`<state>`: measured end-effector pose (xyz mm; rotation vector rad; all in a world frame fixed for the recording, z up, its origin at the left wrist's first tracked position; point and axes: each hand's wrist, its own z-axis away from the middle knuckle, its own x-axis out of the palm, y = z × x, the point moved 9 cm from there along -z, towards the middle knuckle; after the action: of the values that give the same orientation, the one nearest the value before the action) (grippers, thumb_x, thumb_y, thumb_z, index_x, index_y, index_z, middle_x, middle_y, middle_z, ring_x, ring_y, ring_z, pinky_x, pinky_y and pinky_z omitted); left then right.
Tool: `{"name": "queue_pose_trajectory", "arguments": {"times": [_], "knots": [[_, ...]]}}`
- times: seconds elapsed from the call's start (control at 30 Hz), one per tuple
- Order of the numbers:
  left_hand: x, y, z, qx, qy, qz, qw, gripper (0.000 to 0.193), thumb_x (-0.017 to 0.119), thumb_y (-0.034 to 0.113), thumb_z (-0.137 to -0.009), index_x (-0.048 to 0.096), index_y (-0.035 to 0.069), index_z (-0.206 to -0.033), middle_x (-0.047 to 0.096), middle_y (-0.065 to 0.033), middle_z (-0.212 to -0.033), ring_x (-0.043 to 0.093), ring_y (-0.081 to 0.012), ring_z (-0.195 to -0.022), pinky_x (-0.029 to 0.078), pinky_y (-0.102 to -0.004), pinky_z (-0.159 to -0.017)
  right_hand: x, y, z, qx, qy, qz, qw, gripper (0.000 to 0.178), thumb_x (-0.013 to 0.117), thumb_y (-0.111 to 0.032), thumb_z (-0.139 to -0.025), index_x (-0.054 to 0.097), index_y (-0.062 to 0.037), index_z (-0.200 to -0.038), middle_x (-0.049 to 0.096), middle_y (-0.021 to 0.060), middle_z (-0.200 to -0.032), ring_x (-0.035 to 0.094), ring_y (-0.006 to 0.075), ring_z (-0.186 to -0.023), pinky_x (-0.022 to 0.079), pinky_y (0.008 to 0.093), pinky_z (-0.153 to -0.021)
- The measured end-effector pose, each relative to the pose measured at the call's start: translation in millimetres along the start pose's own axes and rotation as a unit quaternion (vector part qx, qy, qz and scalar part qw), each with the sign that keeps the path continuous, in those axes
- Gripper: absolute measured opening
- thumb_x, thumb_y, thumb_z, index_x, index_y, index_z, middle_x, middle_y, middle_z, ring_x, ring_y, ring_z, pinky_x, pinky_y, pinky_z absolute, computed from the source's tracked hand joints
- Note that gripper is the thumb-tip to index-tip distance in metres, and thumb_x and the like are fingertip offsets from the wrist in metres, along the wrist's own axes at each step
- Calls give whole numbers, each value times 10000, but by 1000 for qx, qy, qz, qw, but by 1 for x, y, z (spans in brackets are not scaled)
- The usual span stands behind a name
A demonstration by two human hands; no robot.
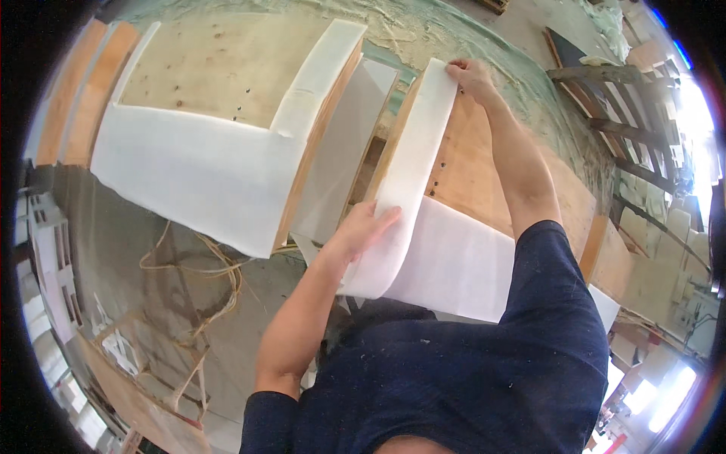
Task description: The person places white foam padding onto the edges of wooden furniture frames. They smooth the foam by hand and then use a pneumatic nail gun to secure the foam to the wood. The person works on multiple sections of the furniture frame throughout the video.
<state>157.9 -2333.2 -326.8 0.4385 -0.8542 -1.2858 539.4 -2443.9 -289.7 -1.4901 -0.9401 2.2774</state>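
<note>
A long strip of white foam padding lies along the top edge of a wooden furniture frame in front of me. My right hand pinches the strip's far end at its corner, fingers closed. Nearer to me, my left hand grips the strip from its left side, the thumb lying over the white face and the other fingers partly hidden at the edge. White padding also covers the near part of the frame's side, below bare plywood with a few dark holes.
To the left stands another plywood frame edged with white padding, with a white-sided panel between. A yellowish hose or cord coils on the floor. Greenish plastic sheeting spreads behind; a wooden rack stands far right.
</note>
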Motion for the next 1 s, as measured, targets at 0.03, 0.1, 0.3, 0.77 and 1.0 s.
{"name": "queue_pose_trajectory", "arguments": {"times": [0.03,0.1,0.3,0.77,1.0], "knots": [[0,-1,0,5,3,12,1000,363,599,276,-892,614,-22,-1098,655,-77,-899,609,-135,-763,498,-306,-681,-3,-14,9,-20,54,84,995,516,561,-369,-898,509,-8,-1262,578,149,-1159,530,254,-1073,420,388,-907],[2,2,1,16,11,39,999,367,598,282,-891,622,-18,-1100,656,-83,-898,610,-136,-767,498,-306,-687,15,-40,30,-80,94,218,968,616,512,-437,-896,426,-12,-1333,481,210,-1300,433,311,-1233,322,457,-1025],[6,12,12,8,-1,31,999,344,631,281,-884,642,-24,-1043,671,-78,-916,637,-144,-767,516,-303,-692,82,-55,102,-185,63,329,924,835,425,-571,-881,239,42,-1416,208,265,-1484,133,393,-1402,72,556,-1118],[-4,3,3,-10,68,10,998,392,629,314,-858,646,-52,-998,676,-123,-856,651,-204,-727,521,-327,-705,124,-90,198,-242,-26,407,880,982,450,-679,-831,215,73,-1419,212,282,-1477,123,400,-1406,4,578,-1113],[30,46,27,164,194,-340,905,388,570,311,-829,647,-69,-835,612,-310,-818,639,-400,-771,489,-441,-732,129,-79,198,-228,12,399,888,970,445,-690,-822,230,36,-1429,225,246,-1487,152,355,-1410,-1,638,-1085]]}}
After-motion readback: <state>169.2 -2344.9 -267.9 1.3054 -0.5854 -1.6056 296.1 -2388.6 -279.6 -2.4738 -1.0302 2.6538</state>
